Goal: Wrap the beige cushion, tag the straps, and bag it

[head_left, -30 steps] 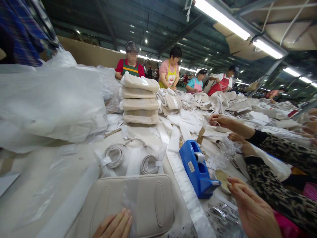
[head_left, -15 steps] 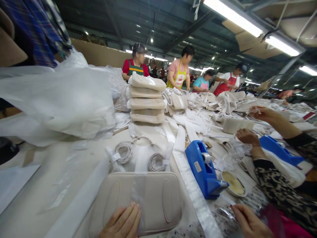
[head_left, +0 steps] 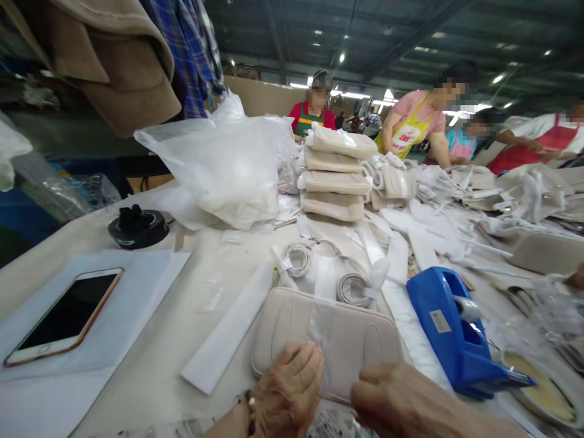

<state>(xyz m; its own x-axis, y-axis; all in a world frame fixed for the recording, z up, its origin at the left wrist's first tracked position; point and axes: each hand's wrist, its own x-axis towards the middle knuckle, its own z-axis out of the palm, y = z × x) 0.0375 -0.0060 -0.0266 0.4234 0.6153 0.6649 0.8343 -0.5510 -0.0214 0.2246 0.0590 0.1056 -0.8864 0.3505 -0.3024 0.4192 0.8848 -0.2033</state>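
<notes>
Fingers of the left hand (head_left: 292, 389) lie outstretched and close together on the front of a beige bag (head_left: 351, 340), gripping nothing that shows; those of the right hand (head_left: 387, 395) are curled over the bag's near right part, and whether they pinch anything cannot be told. That bag lies flat on the worktop (head_left: 164, 365), a translucent band (head_left: 325, 277) running across its middle. Just beyond its far edge sit two strap coils, one on the left (head_left: 298, 260) and one on the right (head_left: 354, 289). Near the bag's right side stands a blue tape dispenser (head_left: 449, 340); to its left lies a white strip (head_left: 230, 328), and well apart on that side, a phone (head_left: 66, 313) on pale sheets (head_left: 137, 304). Farther beyond the bag rises a stack of wrapped bags (head_left: 335, 207), with a co-worker in a yellow apron (head_left: 408, 131) behind and to the right.
</notes>
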